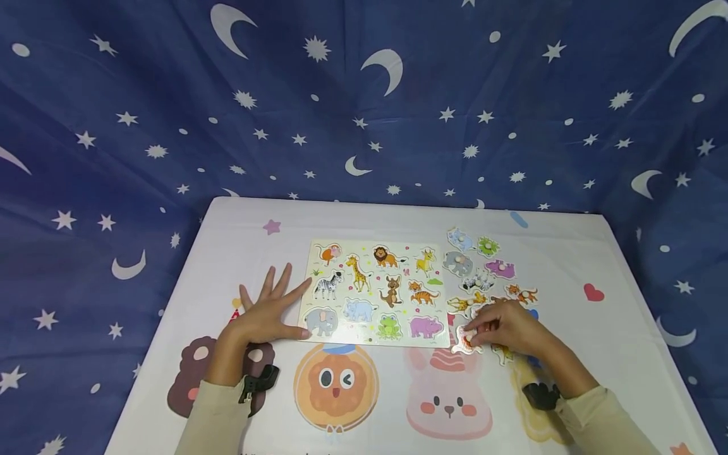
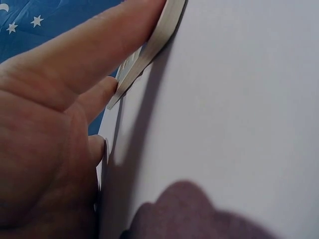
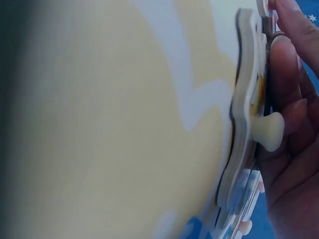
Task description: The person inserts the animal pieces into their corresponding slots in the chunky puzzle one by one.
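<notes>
A wooden animal puzzle board [image 1: 372, 325] lies flat on the table. My left hand [image 1: 267, 316] is spread at its left side, with thumb and index fingertip at the edge; the left wrist view shows a finger against the board's thick edge [image 2: 167, 30]. My right hand [image 1: 509, 325] pinches a small puzzle piece [image 1: 462, 346] with an orange animal on it, close to the board's lower right corner. Fingers partly cover this piece. Under that hand, a yellowish piece [image 1: 503, 355] peeks out, and a knobbed piece [image 3: 241, 114] sits beside the fingers in the right wrist view.
Several loose knobbed pieces lie right of the board, among them an elephant [image 1: 457, 264], a frog [image 1: 488, 246], a hippo [image 1: 500, 269], a zebra [image 1: 478, 281] and a tiger [image 1: 522, 294]. A starry blue cloth [image 1: 341, 126] hangs behind the white table [image 1: 569, 246].
</notes>
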`<state>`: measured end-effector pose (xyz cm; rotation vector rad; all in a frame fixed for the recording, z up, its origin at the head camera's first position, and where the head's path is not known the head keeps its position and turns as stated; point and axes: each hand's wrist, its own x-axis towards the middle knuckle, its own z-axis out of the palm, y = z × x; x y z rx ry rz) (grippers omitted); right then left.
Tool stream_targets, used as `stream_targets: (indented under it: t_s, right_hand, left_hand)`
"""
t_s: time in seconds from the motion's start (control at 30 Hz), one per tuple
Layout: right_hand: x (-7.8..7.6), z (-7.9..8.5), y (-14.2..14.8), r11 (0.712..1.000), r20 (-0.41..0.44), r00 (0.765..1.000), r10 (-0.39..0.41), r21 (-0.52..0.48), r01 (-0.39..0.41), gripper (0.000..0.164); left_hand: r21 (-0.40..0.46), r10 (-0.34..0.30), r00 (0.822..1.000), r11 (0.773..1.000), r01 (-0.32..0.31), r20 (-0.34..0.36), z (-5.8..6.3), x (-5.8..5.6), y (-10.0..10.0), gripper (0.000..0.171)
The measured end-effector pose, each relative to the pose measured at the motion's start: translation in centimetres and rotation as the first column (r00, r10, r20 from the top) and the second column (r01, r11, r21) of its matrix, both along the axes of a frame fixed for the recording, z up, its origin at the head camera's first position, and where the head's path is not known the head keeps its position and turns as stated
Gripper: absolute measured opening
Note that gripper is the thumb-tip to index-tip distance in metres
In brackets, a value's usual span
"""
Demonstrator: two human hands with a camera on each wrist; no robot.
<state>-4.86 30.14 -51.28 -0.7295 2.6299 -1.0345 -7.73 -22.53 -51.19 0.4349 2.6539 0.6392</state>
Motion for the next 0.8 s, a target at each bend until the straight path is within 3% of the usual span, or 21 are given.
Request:
stream_targets:
  t_s: [0.2, 0.47, 0.8]
  right_hand:
    - [-0.28, -0.05, -0.03, 0.999, 0.005, 0.999, 0.051, -0.003, -0.051, 0.019]
    - [-0.34, 0.34, -0.6, 0.998, 0.048, 0.998, 0.026, 0.048, -0.028, 0.018]
    - [-0.11, 0.92, -0.8, 0.989, -0.036, 0.999, 0.03, 0.143, -0.025, 0.02]
  left_hand:
    - [0.005, 0.008, 1.0, 1.0, -0.008, 0.005, 0.01, 0.01, 0.02, 0.112]
    - [0.006, 0.006, 1.0, 1.0, -0.006, 0.005, 0.01, 0.02, 0.05, 0.112]
    - [0.001, 0.0, 1.0, 1.0, 0.0, 0.002, -0.07, -0.02, 0.0, 0.112]
